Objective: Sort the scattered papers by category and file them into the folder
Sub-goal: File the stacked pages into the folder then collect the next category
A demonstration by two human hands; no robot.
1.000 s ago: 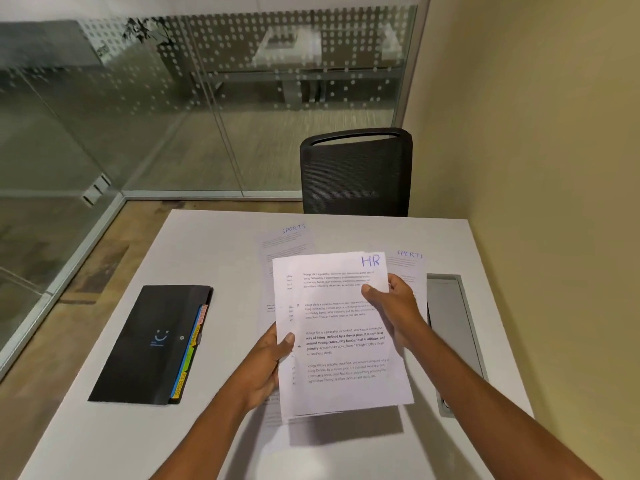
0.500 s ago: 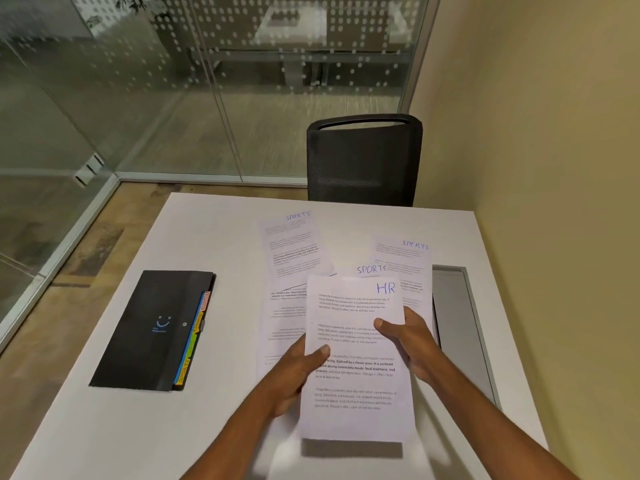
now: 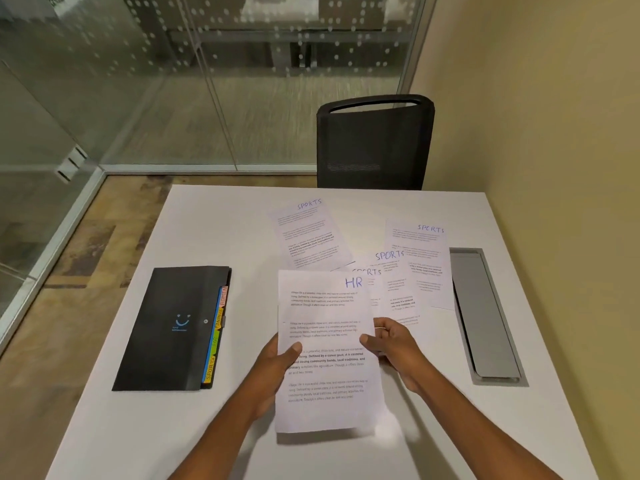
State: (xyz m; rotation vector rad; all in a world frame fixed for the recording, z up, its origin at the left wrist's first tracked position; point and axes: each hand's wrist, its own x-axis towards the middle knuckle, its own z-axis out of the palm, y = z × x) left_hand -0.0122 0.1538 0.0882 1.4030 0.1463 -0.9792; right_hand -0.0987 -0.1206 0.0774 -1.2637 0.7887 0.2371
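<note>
- The white table (image 3: 214, 230) fills the lower half of the frame, and everything I am sorting lies on it or is held above it.
- The black folder (image 3: 169, 327) lies flat at the left of the frame, closed. It has a small blue smile mark on its cover, and coloured tabs (image 3: 216, 337) in orange, yellow, green and blue show along its right edge.
- The HR paper (image 3: 325, 410) is at centre, lower frame, well apart from the folder. It is white with "HR" handwritten in blue at its top right corner and blocks of small print below, some of it bold. I cannot tell whether it is one sheet or several.
- Four white SPORTS sheets lie scattered above and right of it, each with the word handwritten in blue. One (image 3: 304, 233) is tilted at upper centre and one (image 3: 420, 261) is at the far right. Two more (image 3: 394, 282) (image 3: 367, 271) overlap between them, partly under the HR paper.
- My left hand (image 3: 277, 362) grips the HR paper's left edge with the thumb on top.
- My right hand (image 3: 391, 341) pinches its right edge with the fingers curled.
</note>
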